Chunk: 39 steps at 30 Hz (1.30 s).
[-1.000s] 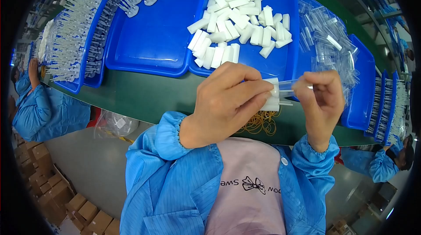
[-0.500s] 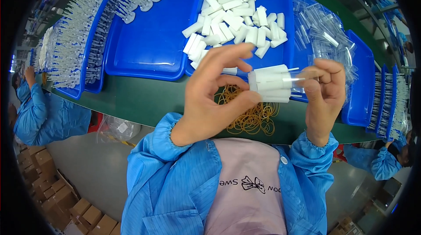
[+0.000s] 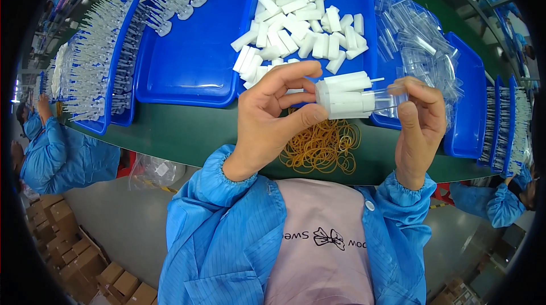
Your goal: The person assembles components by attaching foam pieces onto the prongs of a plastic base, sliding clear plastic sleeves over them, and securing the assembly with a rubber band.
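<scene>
1. gripping a bundle of white plastic pieces with left hand, thumb under, fingers curled over the top.
2. pinching the clear tube end of that bundle with right hand.
3. held up over the rubber bands on the green tabletop.
4. just beyond, blue tray with loose white pieces; clear tubes to the right.
</scene>
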Tool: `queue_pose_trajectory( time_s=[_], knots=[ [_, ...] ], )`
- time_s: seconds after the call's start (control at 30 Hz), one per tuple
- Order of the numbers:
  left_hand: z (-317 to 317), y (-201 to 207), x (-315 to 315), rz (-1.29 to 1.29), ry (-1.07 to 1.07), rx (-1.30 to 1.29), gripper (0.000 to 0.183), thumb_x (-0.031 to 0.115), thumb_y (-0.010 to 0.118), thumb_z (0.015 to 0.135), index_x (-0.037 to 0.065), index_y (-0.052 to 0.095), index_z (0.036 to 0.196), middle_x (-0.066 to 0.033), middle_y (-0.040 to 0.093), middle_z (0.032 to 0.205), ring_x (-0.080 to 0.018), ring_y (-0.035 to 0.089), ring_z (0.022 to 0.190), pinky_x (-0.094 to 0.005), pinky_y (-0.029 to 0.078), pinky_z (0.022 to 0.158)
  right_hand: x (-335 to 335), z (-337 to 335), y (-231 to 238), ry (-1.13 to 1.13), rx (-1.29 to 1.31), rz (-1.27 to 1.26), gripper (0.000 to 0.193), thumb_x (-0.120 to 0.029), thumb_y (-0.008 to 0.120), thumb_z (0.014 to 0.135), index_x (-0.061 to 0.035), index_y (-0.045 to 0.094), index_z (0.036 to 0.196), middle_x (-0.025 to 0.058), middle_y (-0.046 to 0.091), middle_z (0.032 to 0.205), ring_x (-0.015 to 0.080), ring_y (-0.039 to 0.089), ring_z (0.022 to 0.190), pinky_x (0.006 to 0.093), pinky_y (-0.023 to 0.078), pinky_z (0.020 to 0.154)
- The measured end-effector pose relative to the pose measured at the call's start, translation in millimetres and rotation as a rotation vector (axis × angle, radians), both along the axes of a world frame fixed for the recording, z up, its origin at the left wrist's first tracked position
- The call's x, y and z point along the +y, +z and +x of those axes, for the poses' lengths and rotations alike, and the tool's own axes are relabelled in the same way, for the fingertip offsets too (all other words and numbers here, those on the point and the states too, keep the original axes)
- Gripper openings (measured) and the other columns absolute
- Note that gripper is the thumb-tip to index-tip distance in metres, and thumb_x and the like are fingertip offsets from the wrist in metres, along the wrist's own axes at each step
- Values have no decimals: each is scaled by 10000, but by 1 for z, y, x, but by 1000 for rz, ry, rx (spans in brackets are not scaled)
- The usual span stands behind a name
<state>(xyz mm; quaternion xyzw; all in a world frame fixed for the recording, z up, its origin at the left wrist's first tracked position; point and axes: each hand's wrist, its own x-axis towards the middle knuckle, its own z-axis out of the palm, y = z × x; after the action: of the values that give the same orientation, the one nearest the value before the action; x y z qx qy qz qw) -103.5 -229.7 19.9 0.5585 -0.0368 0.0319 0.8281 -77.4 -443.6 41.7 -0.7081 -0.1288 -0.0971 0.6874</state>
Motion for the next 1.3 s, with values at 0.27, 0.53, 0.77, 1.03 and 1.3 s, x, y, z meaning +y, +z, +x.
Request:
queue_pose_trajectory(
  time_s=[0.27, 0.53, 0.77, 1.03, 1.3],
  knots=[
    [-3, 3, -4, 36, -18, -94, 404, -40, 740, 697, -17, 623, 1083, -110, 553, 1103, -184, 584, 970, -314, 507, 891, 7, -7, 6, 46, -183, -70, 243, -117, 715, 777, -25, 610, 977, 86, 631, 948, 186, 527, 935, 333, 388, 874],
    [-14, 9, -7, 153, 41, -192, 410, -45, 767, 648, 4, 660, 1040, -96, 589, 1024, -157, 591, 893, -259, 508, 763, 11, -14, 7, 36, -205, -73, 238, -162, 749, 748, -41, 637, 921, 79, 654, 911, 183, 516, 918, 385, 362, 902],
    [-16, 10, -11, 184, 65, -188, 398, -21, 790, 623, 21, 682, 1003, -87, 599, 991, -152, 591, 871, -251, 506, 733, 8, -12, 6, 82, -277, -138, 267, -125, 750, 731, -42, 648, 964, 79, 631, 914, 202, 507, 922, 428, 350, 913],
    [-13, 5, -14, 176, 43, -194, 437, -27, 782, 633, 8, 657, 1050, -89, 583, 1007, -163, 598, 870, -266, 522, 777, 15, -10, 11, 56, -338, -150, 287, 22, 717, 678, -50, 664, 952, 86, 604, 955, 214, 496, 925, 363, 386, 864],
    [-7, 6, -17, 148, -78, -124, 570, -11, 764, 676, 15, 554, 1205, -88, 460, 1106, -182, 528, 1037, -322, 486, 931, 22, -12, 16, -60, -458, -454, 336, 12, 743, 559, -105, 707, 871, 50, 600, 905, 211, 498, 856, 324, 380, 756]
  ],
)
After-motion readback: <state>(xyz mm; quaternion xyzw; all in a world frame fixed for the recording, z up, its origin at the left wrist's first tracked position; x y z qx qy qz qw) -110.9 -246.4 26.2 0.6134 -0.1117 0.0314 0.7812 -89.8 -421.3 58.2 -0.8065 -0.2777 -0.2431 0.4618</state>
